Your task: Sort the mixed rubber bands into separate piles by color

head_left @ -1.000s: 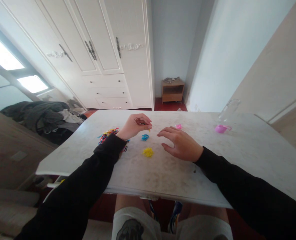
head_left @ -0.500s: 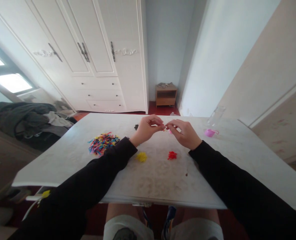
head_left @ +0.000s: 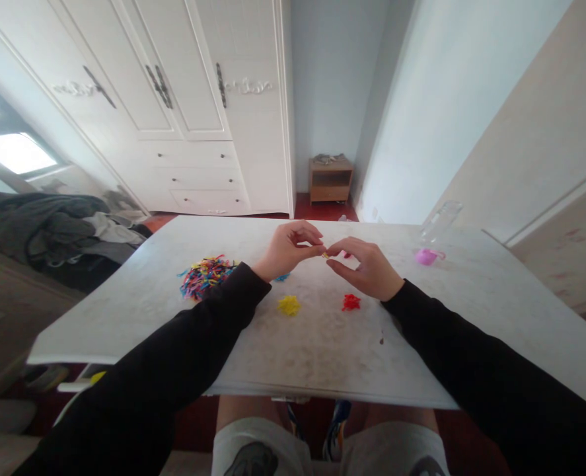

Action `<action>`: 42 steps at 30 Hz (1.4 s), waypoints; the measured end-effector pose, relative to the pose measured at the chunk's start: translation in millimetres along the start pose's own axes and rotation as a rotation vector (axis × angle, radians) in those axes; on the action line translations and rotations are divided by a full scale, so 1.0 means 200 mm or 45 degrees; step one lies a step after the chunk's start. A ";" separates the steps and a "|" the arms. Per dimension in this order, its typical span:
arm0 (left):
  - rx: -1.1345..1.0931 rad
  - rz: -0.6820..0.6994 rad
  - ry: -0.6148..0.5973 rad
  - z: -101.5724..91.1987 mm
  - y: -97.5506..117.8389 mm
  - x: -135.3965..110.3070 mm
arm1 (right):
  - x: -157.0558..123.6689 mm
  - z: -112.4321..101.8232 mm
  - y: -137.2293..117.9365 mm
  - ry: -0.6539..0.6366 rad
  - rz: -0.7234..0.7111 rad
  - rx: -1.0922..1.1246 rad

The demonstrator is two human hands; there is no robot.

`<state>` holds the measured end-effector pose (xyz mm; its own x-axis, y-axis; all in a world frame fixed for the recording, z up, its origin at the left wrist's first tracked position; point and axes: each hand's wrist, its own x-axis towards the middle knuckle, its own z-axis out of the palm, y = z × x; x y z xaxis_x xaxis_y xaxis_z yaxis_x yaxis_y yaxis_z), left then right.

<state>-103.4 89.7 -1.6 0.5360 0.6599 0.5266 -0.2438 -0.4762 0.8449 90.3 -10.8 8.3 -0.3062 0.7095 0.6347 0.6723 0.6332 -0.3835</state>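
Observation:
Over the middle of the table, my left hand point(head_left: 293, 250) pinches a small yellowish piece point(head_left: 325, 255) between thumb and fingertips; it is too small to name. My right hand point(head_left: 366, 268) is close beside it, its index fingertip at the piece and its thumb held apart below. Under my hands, a little yellow heap point(head_left: 289, 305) and a little red heap point(head_left: 351, 302) of small soft-looking strands lie on the table. A bit of blue point(head_left: 283, 277) shows behind my left wrist, and something pink-red point(head_left: 347, 255) is partly hidden by my right fingers.
A larger multicoloured pile of small strands point(head_left: 204, 277) lies on the white table point(head_left: 312, 363) at the left. To the right are a pink object point(head_left: 427, 256) and a clear bottle-like container point(head_left: 441, 221) lying tilted. A dark speck point(head_left: 382, 341) is near my right sleeve.
My right thumb has dropped away from its index finger, widening that hand's grasp. My left hand still pinches. The view has shifted slightly, and the blue bit now shows by my left wrist.

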 end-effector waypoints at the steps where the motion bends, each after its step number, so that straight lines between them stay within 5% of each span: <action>1: -0.016 -0.007 -0.020 0.01 0.00 -0.01 | 0.00 0.01 0.00 0.015 0.017 0.004; 12: -0.080 -0.036 -0.039 0.03 0.01 -0.01 | -0.01 0.02 -0.02 0.086 0.213 -0.010; 26: -0.142 -0.081 -0.134 0.03 0.05 -0.03 | 0.00 0.03 -0.06 0.188 0.199 0.096; 42: -0.106 -0.079 -0.024 0.03 0.05 -0.02 | -0.01 0.02 -0.07 0.142 0.201 0.106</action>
<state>-104.4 78.8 4.0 0.5671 0.6751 0.4719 -0.2756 -0.3844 0.8811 77.4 -20.0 9.7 -0.1217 0.7662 0.6310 0.6466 0.5435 -0.5352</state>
